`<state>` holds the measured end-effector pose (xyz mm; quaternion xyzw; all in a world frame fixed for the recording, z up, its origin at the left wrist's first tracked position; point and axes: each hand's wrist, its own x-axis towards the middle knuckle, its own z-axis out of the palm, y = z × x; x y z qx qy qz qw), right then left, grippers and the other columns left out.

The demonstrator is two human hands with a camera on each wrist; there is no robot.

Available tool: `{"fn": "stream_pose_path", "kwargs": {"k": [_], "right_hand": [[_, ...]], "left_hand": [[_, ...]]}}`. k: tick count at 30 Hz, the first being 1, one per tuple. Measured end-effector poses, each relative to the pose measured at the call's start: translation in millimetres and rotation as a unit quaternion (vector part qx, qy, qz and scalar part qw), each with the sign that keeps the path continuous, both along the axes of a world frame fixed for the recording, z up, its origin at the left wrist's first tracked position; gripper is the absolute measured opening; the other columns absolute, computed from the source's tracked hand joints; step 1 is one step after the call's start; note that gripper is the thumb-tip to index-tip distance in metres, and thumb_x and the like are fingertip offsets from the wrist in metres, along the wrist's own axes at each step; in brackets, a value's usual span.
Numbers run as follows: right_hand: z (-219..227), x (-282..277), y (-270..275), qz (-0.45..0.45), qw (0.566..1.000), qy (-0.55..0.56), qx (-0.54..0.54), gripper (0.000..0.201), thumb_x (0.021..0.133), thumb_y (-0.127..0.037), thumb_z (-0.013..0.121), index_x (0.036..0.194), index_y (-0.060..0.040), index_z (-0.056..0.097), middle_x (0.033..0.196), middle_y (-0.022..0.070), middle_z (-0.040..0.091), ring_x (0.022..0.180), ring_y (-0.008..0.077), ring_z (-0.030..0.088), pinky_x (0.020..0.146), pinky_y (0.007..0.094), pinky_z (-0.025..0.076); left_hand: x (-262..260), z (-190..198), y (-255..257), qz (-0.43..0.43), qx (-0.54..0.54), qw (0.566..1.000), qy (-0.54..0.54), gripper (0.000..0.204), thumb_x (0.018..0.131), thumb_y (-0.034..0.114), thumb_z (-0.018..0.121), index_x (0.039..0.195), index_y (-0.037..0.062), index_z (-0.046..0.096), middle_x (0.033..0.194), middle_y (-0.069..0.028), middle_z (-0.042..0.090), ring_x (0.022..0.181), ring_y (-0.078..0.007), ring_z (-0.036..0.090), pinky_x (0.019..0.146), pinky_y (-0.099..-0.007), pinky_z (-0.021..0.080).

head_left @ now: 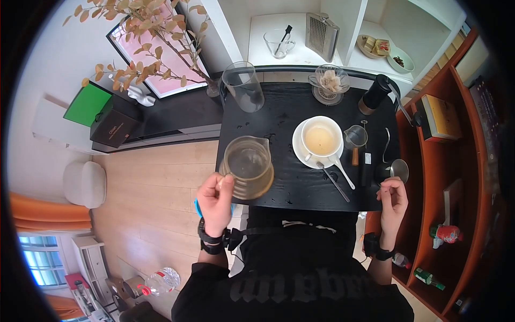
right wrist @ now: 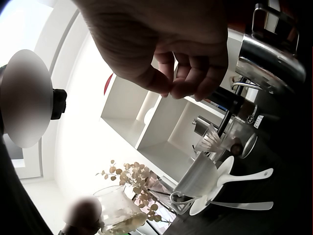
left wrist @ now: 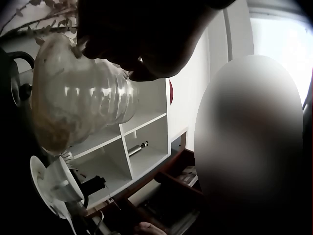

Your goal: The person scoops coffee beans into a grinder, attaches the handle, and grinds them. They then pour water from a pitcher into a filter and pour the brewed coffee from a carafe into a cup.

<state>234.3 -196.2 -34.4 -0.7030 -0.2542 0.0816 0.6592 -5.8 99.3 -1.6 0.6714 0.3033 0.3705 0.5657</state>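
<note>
My left hand (head_left: 215,203) (left wrist: 142,41) grips the handle of a ribbed glass pitcher (head_left: 247,158) (left wrist: 80,95) at the table's front left. Brownish colour shows at the pitcher's base; in the left wrist view it appears tilted. My right hand (head_left: 394,204) (right wrist: 166,54), fingers loosely bent and holding nothing, hovers by the front right corner, beside a metal pitcher (head_left: 399,169) (right wrist: 269,61). Between the hands, a white cup (head_left: 322,134) with pale liquid stands on a saucer (head_left: 298,152), with a white spoon (head_left: 345,174) and a metal spoon (head_left: 335,185) against it.
Behind the cup are a glass dripper with a filter (head_left: 329,83), a black grinder (head_left: 374,96) and a tall glass (head_left: 244,88). A small glass (head_left: 354,137) stands right of the cup. White shelves (head_left: 292,21) rise behind, a red-brown shelf (head_left: 429,177) at right.
</note>
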Motion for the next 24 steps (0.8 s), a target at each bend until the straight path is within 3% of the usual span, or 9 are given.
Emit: {"fn": "stream_pose_path", "kwargs": {"k": [2, 5, 8, 12, 15, 17, 20, 22, 24], "right_hand": [[-0.3, -0.2, -0.5, -0.002, 1.0, 0.0, 0.0, 0.006, 0.096, 0.001, 0.055, 0.099, -0.0023, 0.059, 0.096, 0.0025, 0.054, 0.073, 0.0067, 0.052, 0.065, 0.0203, 0.043], [0.0, -0.9, -2.4, -0.005, 1.0, -0.001, -0.005, 0.006, 0.096, 0.001, 0.056, 0.099, -0.0025, 0.059, 0.096, 0.0025, 0.054, 0.072, 0.0067, 0.052, 0.065, 0.0203, 0.043], [-0.1, -0.9, -2.1, -0.007, 1.0, -0.001, -0.006, 0.006, 0.096, 0.002, 0.055, 0.099, -0.0025, 0.059, 0.096, 0.0024, 0.054, 0.072, 0.0067, 0.052, 0.065, 0.0203, 0.043], [0.1, -1.3, -2.5, -0.002, 1.0, 0.0, -0.004, 0.007, 0.096, 0.002, 0.055, 0.099, -0.0024, 0.059, 0.096, 0.0023, 0.053, 0.072, 0.0067, 0.052, 0.065, 0.0203, 0.042], [0.1, -1.5, -2.9, -0.004, 1.0, 0.001, 0.0, 0.007, 0.096, 0.003, 0.055, 0.099, -0.0023, 0.059, 0.096, 0.0022, 0.053, 0.073, 0.0067, 0.052, 0.065, 0.0203, 0.042], [0.0, -1.9, -2.4, -0.003, 1.0, 0.004, 0.002, 0.007, 0.096, 0.003, 0.055, 0.099, -0.0023, 0.059, 0.096, 0.0022, 0.053, 0.073, 0.0067, 0.052, 0.065, 0.0203, 0.042], [0.7, -2.0, -2.1, 0.0, 1.0, 0.007, 0.003, 0.007, 0.096, 0.003, 0.055, 0.099, -0.0024, 0.059, 0.096, 0.0022, 0.053, 0.073, 0.0067, 0.052, 0.065, 0.0204, 0.042], [1.5, -2.0, -1.8, 0.003, 1.0, 0.006, 0.003, 0.007, 0.096, 0.002, 0.055, 0.099, -0.0025, 0.059, 0.096, 0.0022, 0.053, 0.073, 0.0066, 0.052, 0.065, 0.0204, 0.043], [1.2, -1.4, -1.2, 0.0, 1.0, 0.004, 0.001, 0.007, 0.096, 0.002, 0.055, 0.099, -0.0027, 0.059, 0.096, 0.0022, 0.053, 0.073, 0.0066, 0.052, 0.065, 0.0205, 0.043]], "left_hand": [[2.6, -7.6, -2.5, 0.031, 0.116, 0.992, 0.03, 0.032, 0.1, 0.011, 0.059, 0.07, 0.0084, 0.046, 0.062, 0.0099, 0.04, 0.06, 0.0009, 0.03, 0.052, -0.0204, 0.023], [6.3, -20.1, 1.0, 0.056, 0.024, 0.995, -0.079, 0.034, 0.101, 0.013, 0.056, 0.07, 0.0088, 0.043, 0.059, 0.0087, 0.035, 0.055, -0.0008, 0.027, 0.051, -0.0223, 0.022], [9.1, -5.9, 6.6, -0.022, -0.193, 0.95, -0.245, 0.036, 0.102, 0.015, 0.052, 0.069, 0.0097, 0.039, 0.056, 0.0071, 0.03, 0.05, -0.0037, 0.023, 0.049, -0.0255, 0.02], [5.5, 4.7, 17.2, -0.075, -0.232, 0.949, -0.199, 0.036, 0.102, 0.016, 0.051, 0.069, 0.0092, 0.039, 0.055, 0.0065, 0.027, 0.048, -0.0058, 0.02, 0.048, -0.0277, 0.018], [1.6, -0.2, 9.5, -0.021, 0.01, 0.999, -0.046, 0.034, 0.099, 0.012, 0.058, 0.069, 0.0079, 0.043, 0.057, 0.0072, 0.035, 0.053, -0.0017, 0.027, 0.05, -0.0238, 0.02], [0.0, -2.2, 5.4, 0.013, 0.131, 0.991, 0.023, 0.034, 0.095, 0.008, 0.064, 0.068, 0.0077, 0.044, 0.06, 0.0088, 0.04, 0.059, 0.0001, 0.03, 0.051, -0.0215, 0.022], [2.3, -12.6, 9.1, 0.034, 0.066, 0.996, -0.049, 0.033, 0.097, 0.009, 0.061, 0.068, 0.0078, 0.045, 0.059, 0.0087, 0.041, 0.057, 0.0003, 0.03, 0.051, -0.0213, 0.023], [8.2, -1.8, 12.3, 0.006, -0.114, 0.985, -0.13, 0.038, 0.101, 0.016, 0.054, 0.066, 0.0119, 0.039, 0.056, 0.0083, 0.032, 0.05, -0.0023, 0.024, 0.05, -0.0235, 0.022], [3.5, 4.5, 22.0, -0.055, -0.292, 0.931, -0.211, 0.04, 0.102, 0.021, 0.05, 0.065, 0.0148, 0.035, 0.055, 0.0083, 0.026, 0.047, -0.0054, 0.019, 0.049, -0.0258, 0.021]]}}
